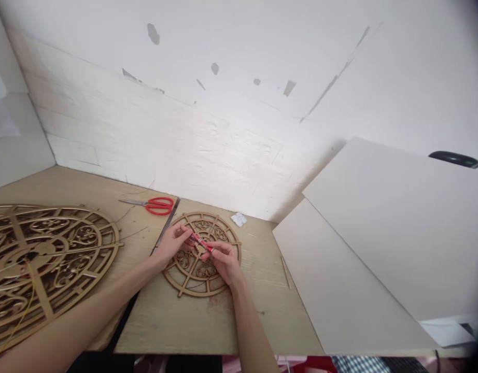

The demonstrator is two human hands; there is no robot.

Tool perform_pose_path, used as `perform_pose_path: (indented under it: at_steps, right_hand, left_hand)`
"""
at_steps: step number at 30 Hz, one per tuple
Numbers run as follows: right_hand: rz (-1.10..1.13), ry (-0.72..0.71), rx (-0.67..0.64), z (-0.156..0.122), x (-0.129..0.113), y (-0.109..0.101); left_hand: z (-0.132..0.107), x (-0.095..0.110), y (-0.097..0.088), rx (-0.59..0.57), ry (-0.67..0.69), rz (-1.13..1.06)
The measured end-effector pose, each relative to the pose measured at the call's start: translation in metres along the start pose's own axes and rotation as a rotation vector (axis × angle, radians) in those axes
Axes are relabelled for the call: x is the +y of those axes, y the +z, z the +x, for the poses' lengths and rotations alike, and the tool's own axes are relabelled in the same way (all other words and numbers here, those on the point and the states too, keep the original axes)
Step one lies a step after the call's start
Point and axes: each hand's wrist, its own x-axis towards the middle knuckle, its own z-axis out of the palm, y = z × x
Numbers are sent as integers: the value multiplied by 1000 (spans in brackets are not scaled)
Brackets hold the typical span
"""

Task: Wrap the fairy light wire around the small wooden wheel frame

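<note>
Both my hands hold a small red tube (202,242) with a silvery band above a round laser-cut wooden disc (192,277) on the table. My left hand (173,243) pinches the tube's upper left end. My right hand (222,260) grips its lower right end with curled fingers. The disc lies flat under both hands and has scrolled cut-outs and spokes.
A larger ornate wooden disc (48,259) with thin wires lies at the left. Red-handled scissors (155,205) rest behind near the wall. A small white scrap (239,219) lies beside the small disc. Large pale boards (379,248) lean at the right.
</note>
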Motion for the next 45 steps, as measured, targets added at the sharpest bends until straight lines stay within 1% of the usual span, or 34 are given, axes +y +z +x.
perform_pose_path:
  at_steps: [10, 17, 22, 28, 34, 38, 42, 45]
  right_hand:
    - [-48, 7, 12, -3, -2, 2]
    - [-149, 22, -12, -3, 5, 4]
    - [-94, -36, 24, -2, 3, 6]
    - [-122, 11, -3, -3, 0, 6]
    - [-152, 19, 1, -1, 5, 5]
    - [-152, 6, 32, -2, 3, 7]
    - [-133, -9, 27, -4, 2, 7]
    - [-160, 17, 3, -4, 2, 7]
  left_hand:
    - [-1, -1, 0, 14, 18, -21]
    - [5, -2, -6, 42, 11, -100]
    - [8, -4, -8, 21, 10, -112]
    - [7, -3, -6, -8, 9, -131]
    - [7, 1, -7, 26, 46, -180]
    - [9, 0, -7, 32, 28, -181]
    - [9, -1, -7, 23, 11, -173]
    - [8, 0, -6, 15, 12, -164]
